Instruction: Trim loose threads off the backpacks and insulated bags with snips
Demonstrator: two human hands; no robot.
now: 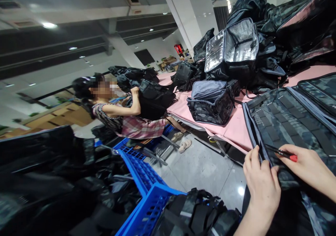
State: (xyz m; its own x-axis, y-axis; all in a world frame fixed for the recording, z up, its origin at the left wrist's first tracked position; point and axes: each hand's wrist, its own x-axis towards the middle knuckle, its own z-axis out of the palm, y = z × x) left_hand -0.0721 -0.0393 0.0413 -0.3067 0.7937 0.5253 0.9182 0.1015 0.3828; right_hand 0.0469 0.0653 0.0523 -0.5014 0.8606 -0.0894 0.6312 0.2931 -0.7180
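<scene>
A dark camouflage backpack with rows of webbing lies at the right of the head view, its grey-lined zipped edge towards me. My left hand is closed on that edge at the near corner, fingertips pinching the trim. In my right hand is a pair of thread snips with dark blades and a red part at the handle. The blades point left over the backpack's edge, close to my left fingers. Whether they touch a thread cannot be made out.
A pink-covered table carries an open camouflage bag, a silver-lined cooler bag and piled bags. A seated person handles a black bag across the aisle. Blue crates with more bags stand below left.
</scene>
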